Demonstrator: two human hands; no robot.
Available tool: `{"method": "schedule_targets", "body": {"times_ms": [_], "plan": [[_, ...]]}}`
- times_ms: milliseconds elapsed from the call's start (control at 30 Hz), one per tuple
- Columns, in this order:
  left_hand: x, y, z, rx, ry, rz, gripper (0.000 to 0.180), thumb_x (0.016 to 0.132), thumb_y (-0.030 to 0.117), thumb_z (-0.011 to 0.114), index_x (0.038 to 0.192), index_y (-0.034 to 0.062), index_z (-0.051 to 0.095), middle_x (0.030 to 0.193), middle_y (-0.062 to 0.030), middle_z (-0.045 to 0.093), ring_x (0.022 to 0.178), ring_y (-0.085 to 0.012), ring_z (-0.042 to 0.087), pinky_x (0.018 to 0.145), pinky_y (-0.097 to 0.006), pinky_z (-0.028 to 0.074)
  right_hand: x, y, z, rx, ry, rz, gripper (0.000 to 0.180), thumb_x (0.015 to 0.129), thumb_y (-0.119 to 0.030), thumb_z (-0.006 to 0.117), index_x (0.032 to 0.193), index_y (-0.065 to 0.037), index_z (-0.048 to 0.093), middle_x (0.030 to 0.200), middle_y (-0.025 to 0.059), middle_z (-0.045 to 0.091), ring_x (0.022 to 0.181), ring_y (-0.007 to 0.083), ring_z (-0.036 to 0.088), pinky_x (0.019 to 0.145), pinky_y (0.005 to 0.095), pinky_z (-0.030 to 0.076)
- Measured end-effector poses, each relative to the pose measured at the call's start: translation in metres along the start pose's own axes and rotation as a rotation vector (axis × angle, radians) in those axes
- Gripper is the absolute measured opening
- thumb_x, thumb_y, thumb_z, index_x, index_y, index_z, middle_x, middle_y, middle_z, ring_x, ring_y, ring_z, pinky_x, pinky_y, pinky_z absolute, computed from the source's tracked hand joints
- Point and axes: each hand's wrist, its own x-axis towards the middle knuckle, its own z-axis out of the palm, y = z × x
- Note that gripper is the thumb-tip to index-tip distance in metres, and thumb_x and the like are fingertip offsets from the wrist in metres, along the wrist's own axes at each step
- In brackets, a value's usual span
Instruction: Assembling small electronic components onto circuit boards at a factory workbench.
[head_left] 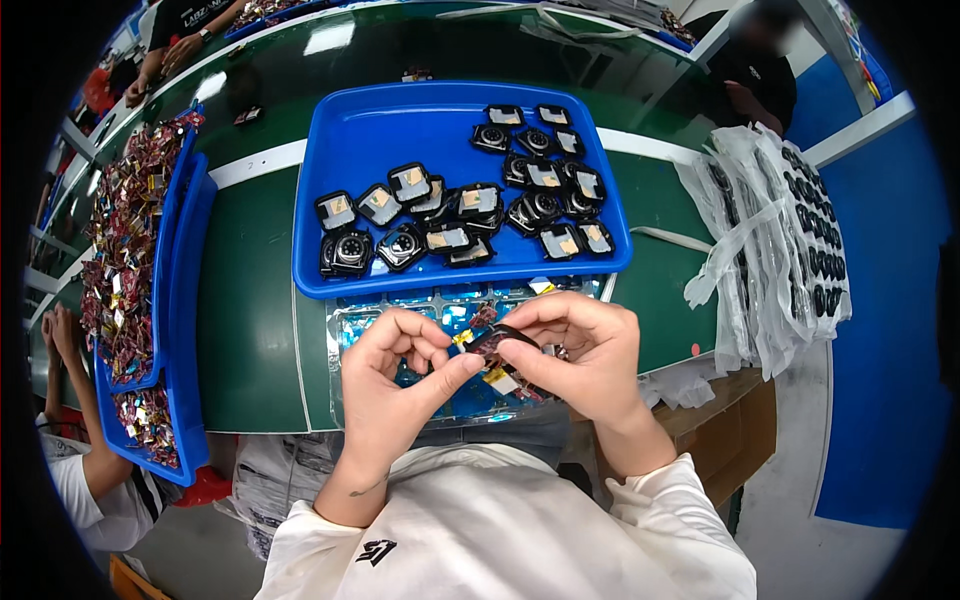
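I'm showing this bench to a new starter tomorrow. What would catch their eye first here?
Probably the big blue tray at the centre of the green table, strewn with small black square casings. Just below it, the left hand and right hand pinch a small dark component over a clear blister tray. At far left, long blue bins overflow with shiny red and gold parts.

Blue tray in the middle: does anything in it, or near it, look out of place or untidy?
Mostly no. In the blue tray the square black parts lie jumbled, some overlapping, facing different ways. Both the left hand and the right hand pinch one small dark part.
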Motion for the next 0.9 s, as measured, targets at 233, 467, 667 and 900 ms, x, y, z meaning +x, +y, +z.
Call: {"method": "schedule_targets", "body": {"times_ms": [233,467,667,900], "plan": [[-0.004,-0.007,-0.01,-0.01,0.025,0.083,0.013,0.076,0.006,0.076,0.076,0.0021,0.063,0.068,0.0003,0.06,0.063,-0.0049,0.05,0.058,-0.02,0.037,0.134,-0.015,-0.08,-0.22,0.117,-0.083,0.019,0.078,-0.006,0.071,0.095,0.001,0.068,0.081,0.0074,0.069,0.073,0.0093,0.063,0.065,0.0215,0.046],[-0.006,-0.004,-0.014,0.109,0.022,0.103,0.016,0.079,0.008,0.073,0.068,0.0008,0.064,0.063,-0.0025,0.06,0.058,-0.0081,0.05,0.055,-0.023,0.038,0.269,0.072,-0.199,-0.396,0.548,0.235,0.024,0.073,-0.022,0.078,0.092,-0.009,0.073,0.074,-0.0042,0.064,0.058,0.0032,0.05,0.046,0.0198,0.029],[-0.004,-0.007,-0.025,0.308,-0.044,0.228,0.015,0.088,0.008,0.063,0.075,-0.0014,0.063,0.07,-0.0053,0.064,0.062,-0.0092,0.054,0.06,-0.023,0.042,0.283,0.109,-0.217,-0.644,0.651,0.426,0.023,0.072,-0.024,0.079,0.086,-0.008,0.073,0.071,-0.0011,0.063,0.055,0.0067,0.055,0.046,0.0215,0.038],[-0.002,-0.009,-0.013,0.206,0.057,0.168,0.01,0.081,-0.005,0.059,0.083,0.0005,0.067,0.063,0.0005,0.058,0.051,-0.0028,0.045,0.047,-0.019,0.031,0.194,0.036,-0.16,-0.66,0.243,-0.158,0.027,0.079,-0.021,0.071,0.098,-0.002,0.07,0.081,0.0045,0.069,0.066,0.0073,0.059,0.06,0.0228,0.045]]}}
